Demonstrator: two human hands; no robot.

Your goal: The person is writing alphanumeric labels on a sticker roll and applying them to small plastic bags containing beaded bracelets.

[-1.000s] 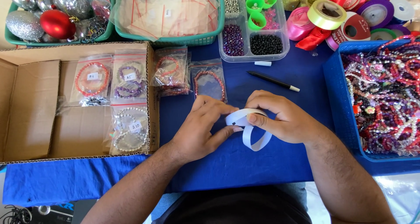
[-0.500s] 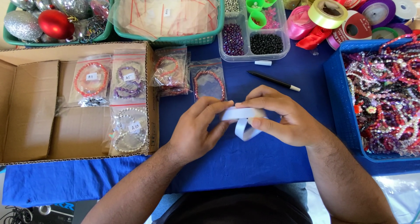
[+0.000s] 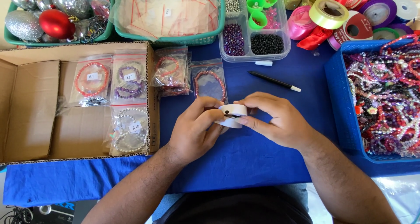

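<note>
Both hands meet over the blue cloth [image 3: 262, 163] in the middle of the table. Left hand [image 3: 194, 130] and right hand [image 3: 275, 121] are closed on a small white roll of tape [image 3: 232, 114], with the fingertips pinching it from both sides, so the roll hangs a little above the cloth and does not lie on it. It seems that the thumbs press on its edge, maybe to keep the strip tight, but the fingers cover much of it and I cannot be sure.

Just behind the hands lie clear bags with bracelets [image 3: 210, 84], and a black pen [image 3: 274, 81] is a bit farther, near enough to take. To the left an open cardboard box [image 3: 26, 114] holds more bagged bracelets with small labels, laid flat side by side. To the right a blue tray [image 3: 339, 114] is full of loose bead strings. At the far edge stand a clear bead organizer [image 3: 256, 36], a green basket with empty bags [image 3: 175, 14], ribbon spools [image 3: 328, 13] and shiny ornaments [image 3: 56, 23].

One second ago the white strip made a loose open loop below the fingers; half a second ago it was smaller. Now it is wound into a compact roll, and the hands sit closer together.
</note>
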